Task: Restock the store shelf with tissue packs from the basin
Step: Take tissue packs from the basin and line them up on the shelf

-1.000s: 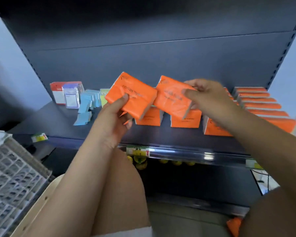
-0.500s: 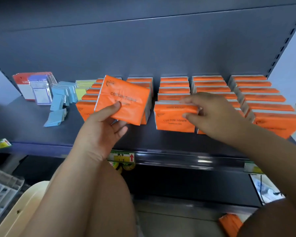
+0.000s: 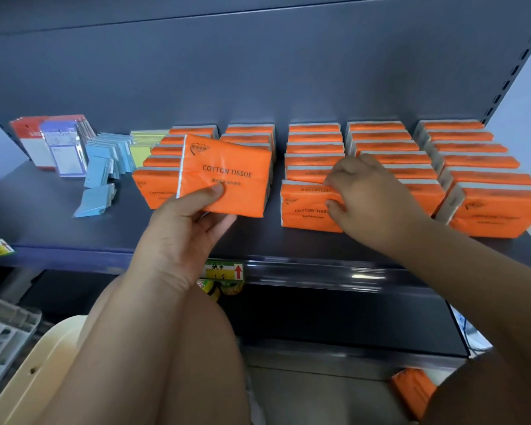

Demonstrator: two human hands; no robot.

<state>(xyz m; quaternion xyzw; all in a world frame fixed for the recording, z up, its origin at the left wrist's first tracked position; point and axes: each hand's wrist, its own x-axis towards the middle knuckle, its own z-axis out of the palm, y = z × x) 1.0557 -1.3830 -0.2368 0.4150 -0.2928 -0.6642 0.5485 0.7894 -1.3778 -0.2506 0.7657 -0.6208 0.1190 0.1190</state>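
Left hand: the left hand (image 3: 184, 228) holds a held tissue pack (image 3: 227, 176), thumb across its printed face and fingers curled behind its lower edge.
Held pack: orange, marked "COTTON TISSUE", raised upright with its face to the camera, in front of the second row from the left.
Right hand: the right hand (image 3: 371, 197) grips the front pack (image 3: 307, 213) of the middle row, fingers curled over its top edge and thumb on its front face.
Shelf contents: five rows of orange tissue packs (image 3: 472, 167) stand on edge on the dark shelf (image 3: 59, 228), running front to back.
Left end of shelf: small blue packets (image 3: 98, 170), one fallen forward, and red and white carded goods (image 3: 34, 142) against the back panel.
Basin: a cream basin (image 3: 43, 357) shows only its rim at lower left, beside the person's leg; its inside is hidden.
Crate: a grey slotted crate (image 3: 0, 338) sits at the far left.
Floor: one orange floor pack (image 3: 411, 394) lies at lower right.
Edges and room: a bare strip of shelf runs between the pack fronts and the front rail, which carries a price label (image 3: 224, 271). A narrow gap separates the second and middle rows. The rightmost row sits near the slotted upright (image 3: 515, 65).
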